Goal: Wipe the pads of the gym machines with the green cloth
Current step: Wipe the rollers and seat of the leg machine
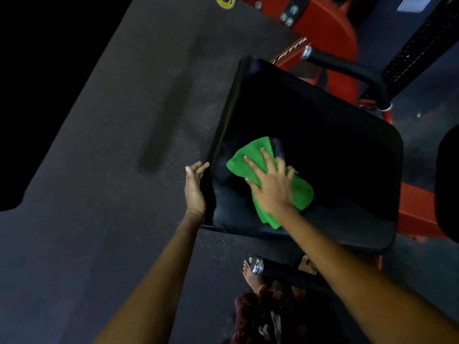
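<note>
A black seat pad (pixel 335 150) of a red gym machine fills the middle of the head view. The green cloth (pixel 253 157) lies crumpled on the pad's near left part. My right hand (pixel 270 184) presses flat on the cloth with fingers spread and straight. My left hand (pixel 195 184) rests against the pad's left edge, its fingers lightly curled round the rim.
The machine's red frame (pixel 340 43) and a black handle bar (pixel 347 68) stand beyond the pad. Another black pad (pixel 447 184) shows at the right edge. A chrome-capped black bar (pixel 257 265) sits below the pad, by my bare feet. Dark rubber floor (pixel 111 170) spreads left.
</note>
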The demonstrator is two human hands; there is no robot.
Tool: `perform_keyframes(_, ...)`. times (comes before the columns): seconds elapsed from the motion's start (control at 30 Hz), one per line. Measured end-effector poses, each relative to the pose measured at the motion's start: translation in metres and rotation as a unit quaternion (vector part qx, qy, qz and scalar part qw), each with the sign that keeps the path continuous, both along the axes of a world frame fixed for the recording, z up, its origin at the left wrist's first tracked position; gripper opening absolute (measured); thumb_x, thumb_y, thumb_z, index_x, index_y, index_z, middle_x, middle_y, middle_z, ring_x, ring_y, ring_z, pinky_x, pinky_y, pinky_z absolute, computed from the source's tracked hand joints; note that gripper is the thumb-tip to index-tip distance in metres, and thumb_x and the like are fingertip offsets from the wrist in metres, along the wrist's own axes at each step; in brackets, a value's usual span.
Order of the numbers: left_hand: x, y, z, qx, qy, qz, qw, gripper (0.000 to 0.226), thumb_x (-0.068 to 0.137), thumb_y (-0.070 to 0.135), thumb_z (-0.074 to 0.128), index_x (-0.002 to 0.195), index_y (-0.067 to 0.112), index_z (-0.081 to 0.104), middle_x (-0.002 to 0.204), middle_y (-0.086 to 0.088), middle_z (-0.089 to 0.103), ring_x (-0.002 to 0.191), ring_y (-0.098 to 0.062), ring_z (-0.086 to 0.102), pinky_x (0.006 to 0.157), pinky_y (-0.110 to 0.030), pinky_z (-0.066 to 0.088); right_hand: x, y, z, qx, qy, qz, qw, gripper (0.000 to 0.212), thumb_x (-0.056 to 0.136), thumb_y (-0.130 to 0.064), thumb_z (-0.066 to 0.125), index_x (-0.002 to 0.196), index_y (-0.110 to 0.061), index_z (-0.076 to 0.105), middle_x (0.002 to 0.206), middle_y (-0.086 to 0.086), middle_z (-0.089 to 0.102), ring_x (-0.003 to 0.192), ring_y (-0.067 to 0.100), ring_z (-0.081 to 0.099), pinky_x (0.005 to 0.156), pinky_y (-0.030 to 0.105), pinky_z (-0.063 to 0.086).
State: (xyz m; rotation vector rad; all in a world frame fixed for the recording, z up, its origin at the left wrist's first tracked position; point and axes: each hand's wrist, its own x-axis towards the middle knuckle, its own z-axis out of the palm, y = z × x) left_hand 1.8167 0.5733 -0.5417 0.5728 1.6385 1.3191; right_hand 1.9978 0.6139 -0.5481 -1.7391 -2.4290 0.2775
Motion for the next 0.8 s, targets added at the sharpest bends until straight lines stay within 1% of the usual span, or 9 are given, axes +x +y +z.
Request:
perform_keyframes(0.03, 0.001, 0.000, 0.001, -0.001, -0.005, 0.002, 1.000, 0.050, 0.103, 0.041, 0.011, 0.122, 0.011, 0.047, 0.126, -0.010, 0.057, 0.126, -0.021, 0.047, 0.115, -0.040, 0.026, -0.015, -0.012, 0.003, -0.012, 0.008, -0.023, 1.000, 0.058, 0.089, -0.054, 0.049, 0.144, -0.045, 0.031, 0.155, 0.004, 0.028, 0.127, 0.035, 0.036, 0.098, 0.057, 0.032)
perform_keyframes(0.1, 0.001, -0.001, 0.002, -0.003, -0.012, -0.003, 1.000, 0.050, 0.101, 0.046, 0.013, 0.120, 0.014, 0.048, 0.126, -0.008, 0.057, 0.126, -0.021, 0.047, 0.115, -0.043, 0.028, -0.030, -0.039, 0.006, 0.003, 0.000, 0.100, 0.995, 0.057, 0.090, -0.054, 0.044, 0.144, -0.044, 0.029, 0.156, 0.004, 0.025, 0.129, 0.035, 0.037, 0.100, 0.059, 0.031)
perform_keyframes(0.27, 0.002, -0.004, 0.005, 0.007, -0.008, -0.022, 1.000, 0.062, 0.088, 0.063, 0.026, 0.124, 0.017, 0.047, 0.132, -0.003, 0.055, 0.127, -0.015, 0.046, 0.114, -0.039, 0.029, 0.032, -0.022, -0.014, 0.124, -0.053, 0.427, 0.894, 0.057, 0.087, -0.052, 0.034, 0.143, -0.041, 0.029, 0.151, 0.003, 0.034, 0.118, 0.032, 0.051, 0.091, 0.055, 0.044)
perform_keyframes(0.33, 0.004, -0.004, 0.005, 0.012, 0.013, -0.028, 0.999, 0.063, 0.083, 0.064, 0.030, 0.123, 0.019, 0.049, 0.130, -0.001, 0.055, 0.126, -0.014, 0.047, 0.114, -0.037, 0.030, 0.043, -0.012, -0.016, 0.108, -0.058, 0.339, 0.933, 0.057, 0.086, -0.053, 0.035, 0.142, -0.043, 0.028, 0.150, 0.003, 0.037, 0.117, 0.033, 0.052, 0.089, 0.057, 0.044)
perform_keyframes(0.43, 0.009, -0.006, 0.002, 0.016, 0.052, -0.037, 0.998, 0.061, 0.076, 0.073, 0.034, 0.114, 0.030, 0.054, 0.129, 0.001, 0.054, 0.127, -0.016, 0.046, 0.113, -0.039, 0.031, 0.014, -0.038, -0.007, 0.040, 0.015, 0.063, 0.997, 0.058, 0.085, -0.054, 0.047, 0.141, -0.043, 0.034, 0.149, 0.004, 0.038, 0.118, 0.035, 0.047, 0.091, 0.057, 0.041)
perform_keyframes(0.53, 0.012, -0.009, 0.003, -0.001, 0.068, -0.046, 0.997, 0.064, 0.074, 0.080, 0.035, 0.114, 0.033, 0.055, 0.133, -0.003, 0.053, 0.128, -0.018, 0.046, 0.112, -0.043, 0.032, 0.001, -0.068, -0.010, 0.071, 0.021, 0.215, 0.974, 0.064, 0.084, -0.053, 0.054, 0.143, -0.042, 0.029, 0.152, 0.005, 0.033, 0.119, 0.034, 0.048, 0.092, 0.056, 0.041)
perform_keyframes(0.63, 0.011, -0.010, 0.005, -0.019, 0.079, -0.056, 0.995, 0.066, 0.079, 0.074, 0.034, 0.122, 0.027, 0.053, 0.136, -0.004, 0.051, 0.128, -0.018, 0.045, 0.111, -0.039, 0.033, 0.049, -0.046, -0.020, 0.111, -0.045, 0.428, 0.896, 0.068, 0.083, -0.052, 0.052, 0.145, -0.041, 0.025, 0.153, 0.002, 0.027, 0.120, 0.031, 0.047, 0.092, 0.055, 0.043)
perform_keyframes(0.7, 0.015, -0.011, 0.007, -0.037, 0.154, -0.097, 0.983, 0.057, 0.093, 0.055, 0.035, 0.133, 0.017, 0.045, 0.140, -0.006, 0.047, 0.130, -0.019, 0.042, 0.110, -0.034, 0.032, 0.068, -0.033, -0.023, 0.119, -0.078, 0.379, 0.914, 0.061, 0.085, -0.052, 0.039, 0.144, -0.041, 0.025, 0.151, 0.002, 0.031, 0.118, 0.032, 0.051, 0.090, 0.056, 0.045)
perform_keyframes(0.8, 0.024, -0.015, 0.004, -0.062, 0.389, -0.170, 0.903, 0.049, 0.100, 0.034, 0.038, 0.139, 0.005, 0.039, 0.148, -0.010, 0.036, 0.138, -0.025, 0.031, 0.114, -0.038, 0.024, 0.051, -0.052, -0.015, 0.030, -0.031, 0.114, 0.993, 0.058, 0.086, -0.053, 0.032, 0.142, -0.042, 0.027, 0.149, 0.005, 0.037, 0.118, 0.034, 0.047, 0.090, 0.057, 0.042)
